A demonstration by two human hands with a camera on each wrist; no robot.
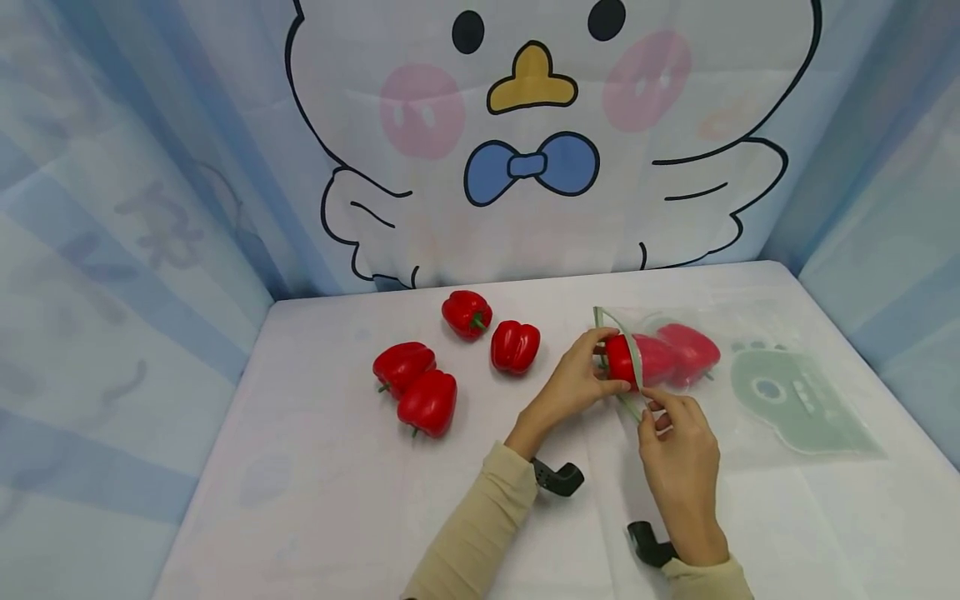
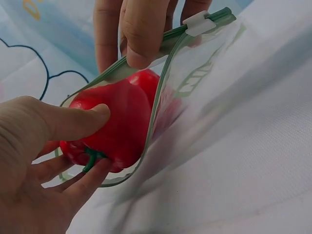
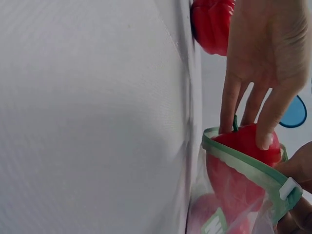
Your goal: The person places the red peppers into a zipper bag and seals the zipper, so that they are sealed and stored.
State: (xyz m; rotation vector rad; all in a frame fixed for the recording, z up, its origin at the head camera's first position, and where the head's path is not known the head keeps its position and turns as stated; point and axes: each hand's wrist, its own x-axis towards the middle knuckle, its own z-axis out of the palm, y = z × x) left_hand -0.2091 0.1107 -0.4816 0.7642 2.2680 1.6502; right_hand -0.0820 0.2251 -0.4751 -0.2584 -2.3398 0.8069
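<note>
My left hand [image 1: 577, 377] holds a red bell pepper [image 1: 619, 360] by its stem end, thumb on one side and fingers on the other. The pepper sits part way inside the mouth of a clear slider bag [image 1: 810, 408] with a green seal. My right hand [image 1: 684, 450] pinches the bag's rim close to the white slider [image 2: 200, 23], and the mouth gapes around the pepper. Deeper in the bag lies another red pepper [image 1: 692, 353]. In the left wrist view, the held pepper's green stem [image 2: 91, 158] points out of the bag between the fingers.
Left of the bag, several loose red peppers lie on the white table: a single one [image 1: 467, 315] at the back, another [image 1: 515, 347] nearest the left hand, and a touching pair [image 1: 427, 403] further left. A cartoon-printed curtain [image 1: 532, 242] stands behind the table.
</note>
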